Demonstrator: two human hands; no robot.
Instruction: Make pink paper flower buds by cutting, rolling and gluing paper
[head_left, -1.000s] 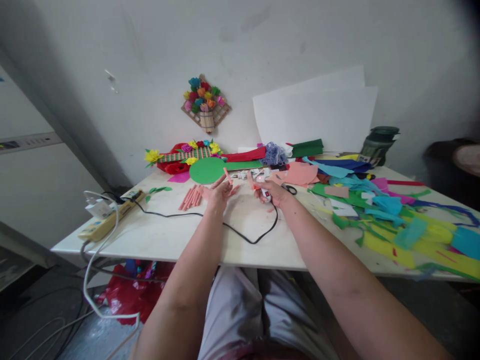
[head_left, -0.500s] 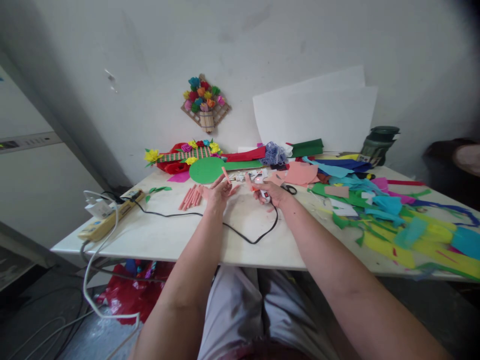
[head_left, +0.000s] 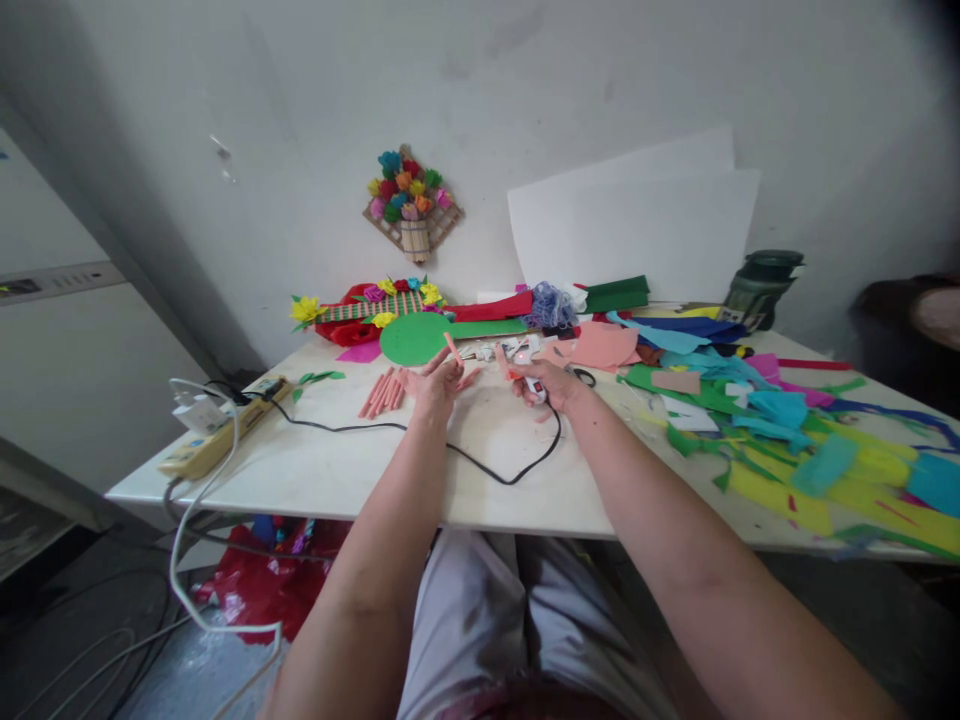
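Observation:
My left hand (head_left: 436, 382) is closed on a thin salmon-pink paper roll (head_left: 453, 348), which sticks up past the fingers and leans slightly left. My right hand (head_left: 541, 382) grips a white hot glue gun (head_left: 535, 388) with a red switch; its black cord (head_left: 502, 482) loops across the table to the left. A pink piece stands upright by the right fingers; whether they hold it I cannot tell. To the left of my left hand lies a bundle of similar paper rolls (head_left: 382, 392). White scraps lie between and beyond the hands.
A power strip (head_left: 225, 430) with a white charger sits at the table's left edge. Coloured paper scraps (head_left: 780, 440) cover the right side, near scissors (head_left: 583, 377) and a dark green bottle (head_left: 761, 290). A green paper disc (head_left: 416, 341) and a flower-trimmed craft (head_left: 367, 312) lie behind.
The whole view has shifted very slightly. Both hands stay almost in the same place, with the paper roll and glue gun still held.

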